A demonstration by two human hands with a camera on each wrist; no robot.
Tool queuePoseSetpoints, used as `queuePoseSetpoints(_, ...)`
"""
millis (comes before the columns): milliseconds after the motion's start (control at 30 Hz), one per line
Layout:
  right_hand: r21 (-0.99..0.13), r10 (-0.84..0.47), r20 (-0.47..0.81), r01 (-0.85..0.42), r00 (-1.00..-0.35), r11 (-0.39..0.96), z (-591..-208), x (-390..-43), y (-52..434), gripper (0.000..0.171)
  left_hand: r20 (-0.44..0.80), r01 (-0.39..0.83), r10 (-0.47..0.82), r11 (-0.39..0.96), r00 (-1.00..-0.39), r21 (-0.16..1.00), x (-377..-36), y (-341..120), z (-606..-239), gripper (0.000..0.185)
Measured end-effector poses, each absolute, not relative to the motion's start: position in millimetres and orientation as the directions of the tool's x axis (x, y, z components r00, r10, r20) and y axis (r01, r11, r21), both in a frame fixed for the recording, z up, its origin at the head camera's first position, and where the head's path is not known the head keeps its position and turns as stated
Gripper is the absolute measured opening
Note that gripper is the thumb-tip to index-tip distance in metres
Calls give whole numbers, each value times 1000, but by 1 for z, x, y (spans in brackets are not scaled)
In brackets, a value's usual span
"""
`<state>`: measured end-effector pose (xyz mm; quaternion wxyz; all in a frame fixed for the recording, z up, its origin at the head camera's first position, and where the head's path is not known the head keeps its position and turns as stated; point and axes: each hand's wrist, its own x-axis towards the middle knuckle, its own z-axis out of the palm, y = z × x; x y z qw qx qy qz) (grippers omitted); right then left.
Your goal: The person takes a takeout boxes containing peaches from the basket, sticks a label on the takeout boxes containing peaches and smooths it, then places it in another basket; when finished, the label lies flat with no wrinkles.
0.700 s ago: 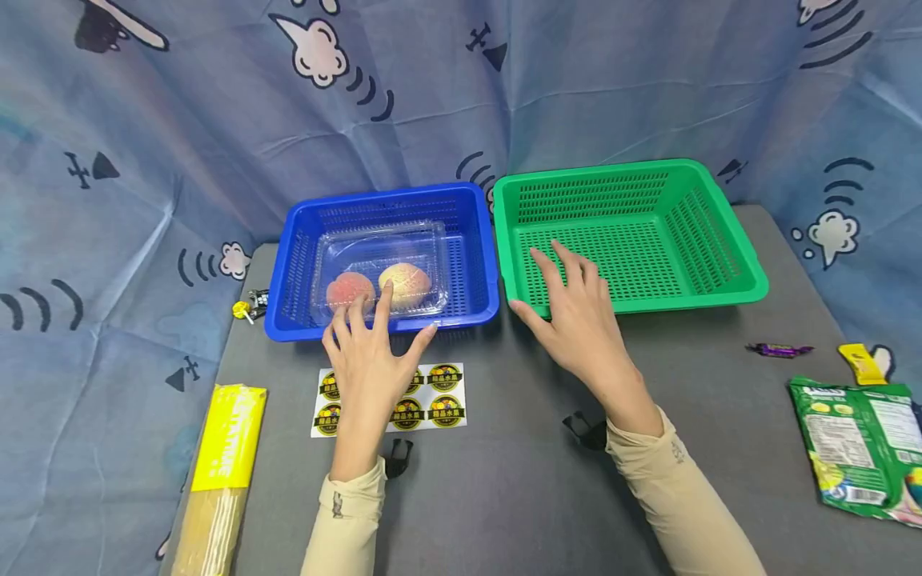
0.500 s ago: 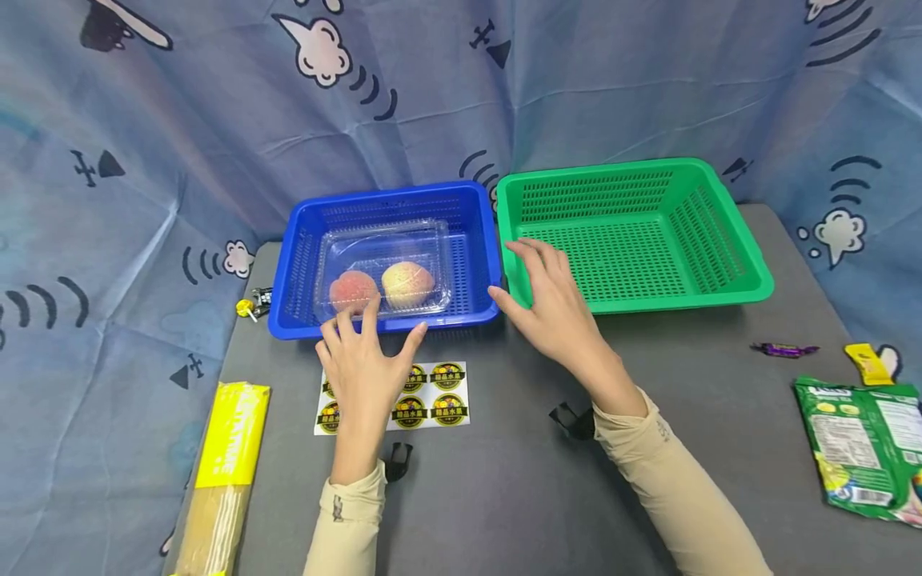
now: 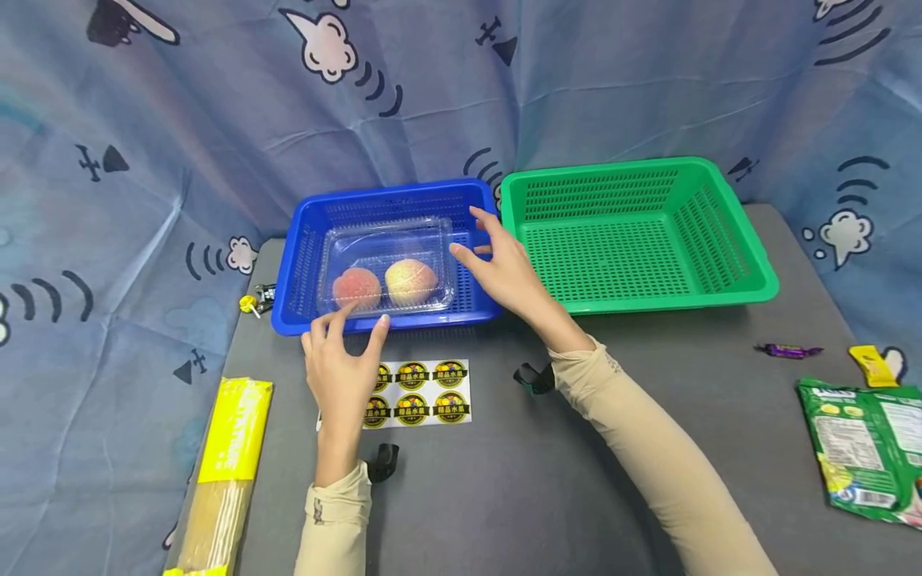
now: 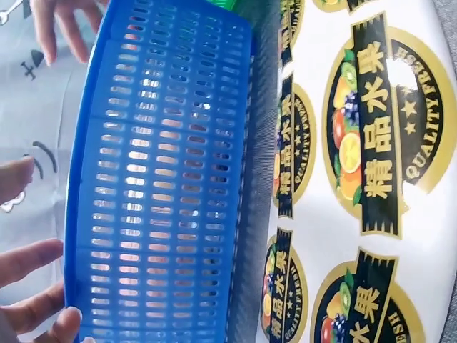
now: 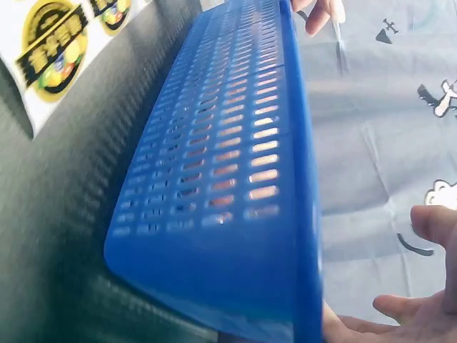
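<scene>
Just beyond both hands sits the blue basket (image 3: 302, 264), and inside it a clear plastic clamshell box (image 3: 389, 260) with two peaches (image 3: 384, 285) under its lid. The left hand (image 3: 338, 372) hovers at the basket's near wall, fingers spread and loosely bent, the tips at the rim in front of the pinker peach; it holds nothing. The right hand (image 3: 504, 272) reaches over the basket's right-hand corner with fingers relaxed and thumb apart, its fingertips (image 3: 461, 252) at the right end of the clamshell. Whether they actually touch the plastic cannot be told from the head view. The basket's near wall stands between the left hand and the box; the left wrist view shows that slotted blue wall (image 4: 164, 179) close up.

Under and just behind the left hand lies a white sheet of round fruit stickers (image 3: 425, 392), partly covered by the wrist. Further out to the left of that hand, a long packet of dried noodles with a yellow label (image 3: 223, 464) lies along the table's edge, and a small yellow-and-black object (image 3: 254, 301) rests beside the basket's left end. To the right of the right hand, the green basket (image 3: 727, 232) stands almost against the blue one. Well off to the right lie a purple-wrapped sweet (image 3: 787, 350), a small yellow packet (image 3: 871, 364) and a green snack bag (image 3: 867, 448). All rests on a grey table (image 3: 504, 496) backed by a blue patterned cloth (image 3: 180, 120).
</scene>
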<state>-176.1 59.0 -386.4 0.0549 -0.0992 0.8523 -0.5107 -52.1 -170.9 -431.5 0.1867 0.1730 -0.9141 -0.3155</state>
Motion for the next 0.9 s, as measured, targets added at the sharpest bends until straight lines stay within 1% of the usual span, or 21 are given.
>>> queuePoseSetpoints(167, -883, -263, -161, 20, -951, 469, -387, -188, 40, 86, 222, -187, -476, 669, -851, 719, -52, -177, -432, 49)
queuePoseSetpoints(400, -866, -256, -276, 124, -926, 485, -394, -198, 22, 93, 291, -87, -483, 619, -826, 781, -53, -181, -437, 29)
queuePoseSetpoints(533, -859, -266, -295, 133, -918, 495, -400, -201, 18, 95, 289, -73, -493, 591, -820, 803, -56, -182, -437, 24)
queuePoseSetpoints(767, -839, -254, -261, 89, -931, 536, -413, -206, 7, 97, 230, -100, -509, 540, -829, 836, -58, -182, -437, 19)
queuePoseSetpoints(900, -834, -241, -247, 79, -938, 546, -418, -207, 3, 99, 222, -95, -512, 523, -830, 847, -59, -183, -438, 18)
